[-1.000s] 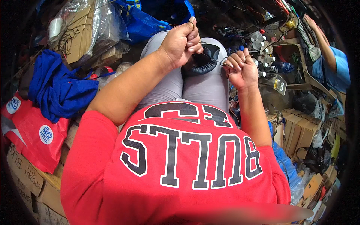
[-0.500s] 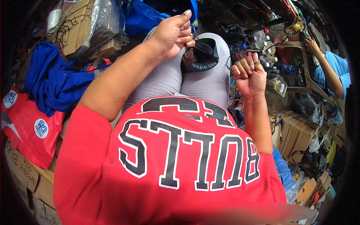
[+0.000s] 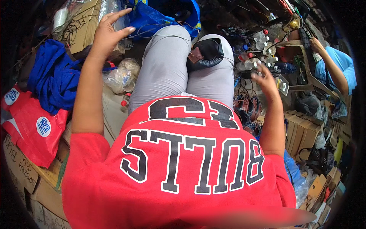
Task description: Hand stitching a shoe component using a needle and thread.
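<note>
A black leather shoe upper (image 3: 207, 53) lies on my lap between my knees, on grey trousers (image 3: 164, 68). My left hand (image 3: 110, 32) is raised far out to the left, fingers spread. A thin dark thread (image 3: 160, 36) runs taut from its thumb side across my left knee to the shoe upper. My right hand (image 3: 265, 78) is lifted out to the right of my right knee, fingers loosely apart. Whether thread reaches this hand is too fine to see.
A blue cloth (image 3: 53, 76) and a red bag (image 3: 30, 126) lie at my left on cardboard boxes (image 3: 26, 171). Clear plastic bags (image 3: 124, 72) sit by my left thigh and a blue bag (image 3: 160, 15) ahead. Small bottles (image 3: 259, 45) and shoe soles (image 3: 248, 107) are at right. Another person in a blue sleeve (image 3: 339, 65) works there.
Both hands were together over the shoe upper. They have since swung apart, left hand out left and right hand out right, drawing the thread out.
</note>
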Available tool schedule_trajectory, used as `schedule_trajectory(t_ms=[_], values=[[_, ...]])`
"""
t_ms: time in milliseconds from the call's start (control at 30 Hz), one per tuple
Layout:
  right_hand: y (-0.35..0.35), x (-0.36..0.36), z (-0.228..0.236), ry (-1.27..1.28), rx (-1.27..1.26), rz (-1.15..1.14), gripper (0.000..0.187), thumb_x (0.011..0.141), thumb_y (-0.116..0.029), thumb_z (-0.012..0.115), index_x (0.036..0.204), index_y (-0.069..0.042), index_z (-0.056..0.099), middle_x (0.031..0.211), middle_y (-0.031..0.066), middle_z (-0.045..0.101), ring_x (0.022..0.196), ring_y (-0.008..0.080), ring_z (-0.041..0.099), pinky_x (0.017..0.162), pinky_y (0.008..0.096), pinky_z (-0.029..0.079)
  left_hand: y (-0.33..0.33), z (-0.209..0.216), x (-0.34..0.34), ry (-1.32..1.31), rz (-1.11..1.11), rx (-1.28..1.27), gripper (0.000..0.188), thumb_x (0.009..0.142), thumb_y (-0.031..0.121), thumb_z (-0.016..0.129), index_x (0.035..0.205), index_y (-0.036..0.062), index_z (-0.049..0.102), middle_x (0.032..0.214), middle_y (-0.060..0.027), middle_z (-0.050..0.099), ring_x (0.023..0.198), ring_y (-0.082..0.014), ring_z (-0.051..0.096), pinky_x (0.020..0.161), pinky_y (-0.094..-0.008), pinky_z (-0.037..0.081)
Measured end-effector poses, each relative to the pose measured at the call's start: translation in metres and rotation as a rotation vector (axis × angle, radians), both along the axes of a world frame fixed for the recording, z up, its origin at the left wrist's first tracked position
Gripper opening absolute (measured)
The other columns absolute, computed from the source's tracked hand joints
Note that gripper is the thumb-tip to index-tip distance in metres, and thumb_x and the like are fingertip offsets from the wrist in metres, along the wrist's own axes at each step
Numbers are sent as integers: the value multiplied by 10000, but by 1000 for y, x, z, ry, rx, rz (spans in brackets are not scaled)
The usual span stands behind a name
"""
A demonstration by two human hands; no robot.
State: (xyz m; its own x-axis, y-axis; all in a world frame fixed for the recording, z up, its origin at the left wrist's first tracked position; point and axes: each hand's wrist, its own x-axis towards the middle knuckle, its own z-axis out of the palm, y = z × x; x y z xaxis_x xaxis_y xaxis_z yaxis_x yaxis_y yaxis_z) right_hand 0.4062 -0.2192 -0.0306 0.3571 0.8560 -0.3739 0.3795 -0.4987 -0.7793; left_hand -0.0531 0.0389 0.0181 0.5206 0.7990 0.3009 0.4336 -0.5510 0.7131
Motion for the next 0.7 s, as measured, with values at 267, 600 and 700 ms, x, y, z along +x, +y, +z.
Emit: schedule_trajectory(t_ms=[267,600,700], values=[[130,-122,88,-340,-113,641,342,846,-326,676,1026,-41,625,668,-32,484,521,44,413,424,216,347,-113,-12,134,272,-392,80,352,674,225,768,956,62,635,952,-109,592,876,-314,596,760,-376,490],[89,-101,35,284,-80,370,299,911,-326,594,941,-30,629,811,-55,584,761,35,481,707,214,392,-109,-29,133,55,-542,-83,298,676,184,761,919,67,636,940,-93,604,876,-302,607,749,-379,491],[84,-108,32,329,-81,334,304,915,-326,590,959,-26,619,804,-60,572,743,36,474,685,216,393,-108,-25,128,87,-544,-84,306,692,246,758,888,45,636,919,-98,608,874,-298,607,743,-372,489]])
